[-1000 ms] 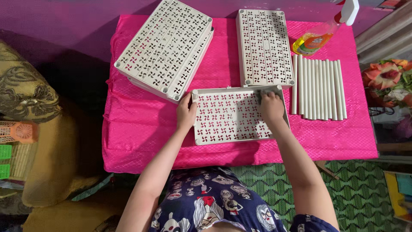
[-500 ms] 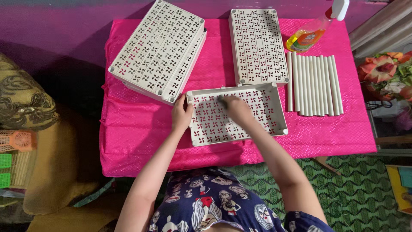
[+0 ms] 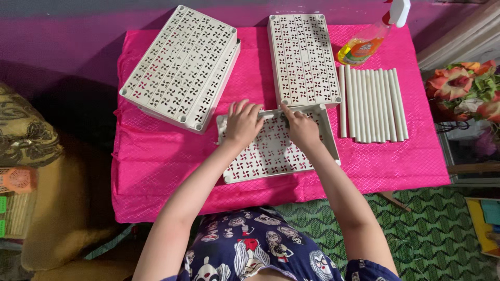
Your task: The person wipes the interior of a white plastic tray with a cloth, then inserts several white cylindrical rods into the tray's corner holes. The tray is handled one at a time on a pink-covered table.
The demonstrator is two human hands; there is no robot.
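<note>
A cream perforated plastic panel [image 3: 271, 156] with a raised rim lies on the pink-covered table [image 3: 156, 156], right in front of me. My left hand [image 3: 242, 124] rests flat on its upper left part, fingers spread. My right hand [image 3: 301, 127] presses on its upper middle, fingers curled, forefinger pointing at the far rim. A small dark patch shows under those fingers; I cannot tell what it is. A stack of like panels [image 3: 179, 65] sits at the back left, and a single panel [image 3: 303, 57] at the back middle touches the near one's far edge.
Several white tubes [image 3: 372, 104] lie side by side right of the panels. A spray bottle with yellow liquid [image 3: 367, 41] stands at the back right corner. Artificial flowers [image 3: 469, 88] stand past the table's right edge, a patterned cushion [image 3: 26, 135] at the left, green matting [image 3: 416, 224] below.
Both hands left the near panel's upper corners. The left now lies flat on the panel; the right went to its middle, then up towards the far rim. The panel has turned slightly.
</note>
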